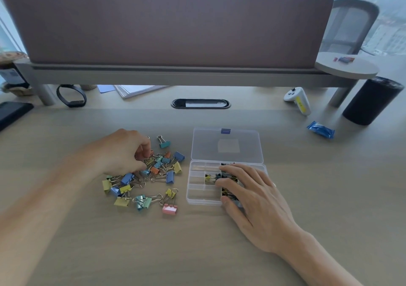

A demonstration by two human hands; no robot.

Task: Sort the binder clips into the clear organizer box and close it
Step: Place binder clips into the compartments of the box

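A pile of coloured binder clips [151, 176] lies loose on the desk left of centre. My left hand [125, 151] is over the pile's far-left part, fingers curled down and pinching small clips. The clear organizer box [202, 189] sits to the right with its lid [226, 146] swung open and lying flat behind it. Several black and yellow clips fill its right-hand compartments. My right hand [250, 191] rests flat on the box's right side, fingers stretched over those clips.
A white controller [298, 100], a black cylinder [371, 100] and a blue wrapper [320, 130] stand at the back right. A black wristband [71, 96], papers and a dark phone [12, 112] are at the back left, under the partition shelf.
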